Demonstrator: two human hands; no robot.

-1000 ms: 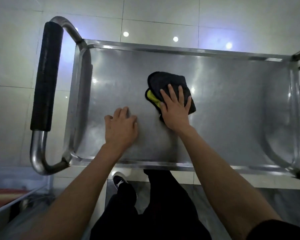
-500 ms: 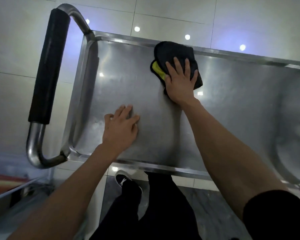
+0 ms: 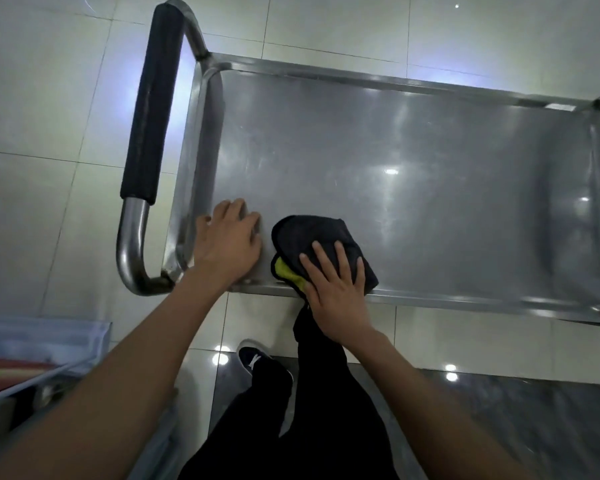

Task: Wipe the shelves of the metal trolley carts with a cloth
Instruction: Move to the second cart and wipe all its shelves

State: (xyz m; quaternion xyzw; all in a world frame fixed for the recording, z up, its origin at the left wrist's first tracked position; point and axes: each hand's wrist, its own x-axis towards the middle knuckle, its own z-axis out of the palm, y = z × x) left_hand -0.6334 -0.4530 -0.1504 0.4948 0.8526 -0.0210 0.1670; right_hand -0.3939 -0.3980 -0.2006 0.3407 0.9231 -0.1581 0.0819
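Note:
The metal trolley's top shelf [image 3: 413, 174] fills the middle of the view, a shiny steel tray with a raised rim. A folded black cloth with a yellow inner layer [image 3: 312, 244] lies at the shelf's near edge. My right hand [image 3: 333, 289] presses flat on the cloth, fingers straight and spread. My left hand [image 3: 231, 242] rests on the shelf's near left corner just left of the cloth, fingers bent slightly and holding nothing.
The trolley's push handle with a black foam grip [image 3: 151, 112] curves round the left end. White glossy floor tiles [image 3: 49, 98] surround the cart. My dark trousers and one shoe [image 3: 253, 358] are below the near rim. A clear bin [image 3: 32, 348] sits at lower left.
My right hand pushed the cloth to the far rim, then pulled it back to the near edge of the shelf. My left hand stayed pressed near the left corner.

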